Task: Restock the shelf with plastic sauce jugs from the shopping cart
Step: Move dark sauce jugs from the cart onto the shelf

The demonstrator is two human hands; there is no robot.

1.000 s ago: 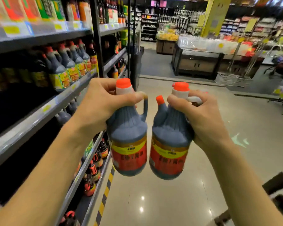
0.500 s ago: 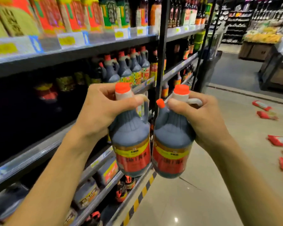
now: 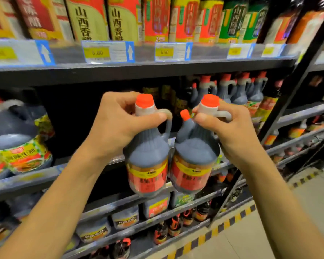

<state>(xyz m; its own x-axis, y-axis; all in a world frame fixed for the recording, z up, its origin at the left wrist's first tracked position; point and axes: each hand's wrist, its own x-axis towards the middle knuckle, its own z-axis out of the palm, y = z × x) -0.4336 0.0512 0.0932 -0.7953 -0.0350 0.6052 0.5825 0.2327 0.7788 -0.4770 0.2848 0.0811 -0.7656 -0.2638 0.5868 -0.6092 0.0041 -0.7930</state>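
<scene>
View swung from aisle to shelf (image 3: 157, 71). Left hand (image 3: 118, 126) fingers wrapped round left jug (image 3: 148, 161), right hand (image 3: 230, 135) fingers round right jug (image 3: 193, 159), both raised before dark gap; placement imminent.

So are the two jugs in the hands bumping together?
Touching. The head view shows the left jug and right jug pressed side by side at their labels, no gap between.

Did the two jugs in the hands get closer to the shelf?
Yes. The two jugs were out over the aisle floor; now they hang right in front of the shelf, beside the matching row of jugs.
</scene>
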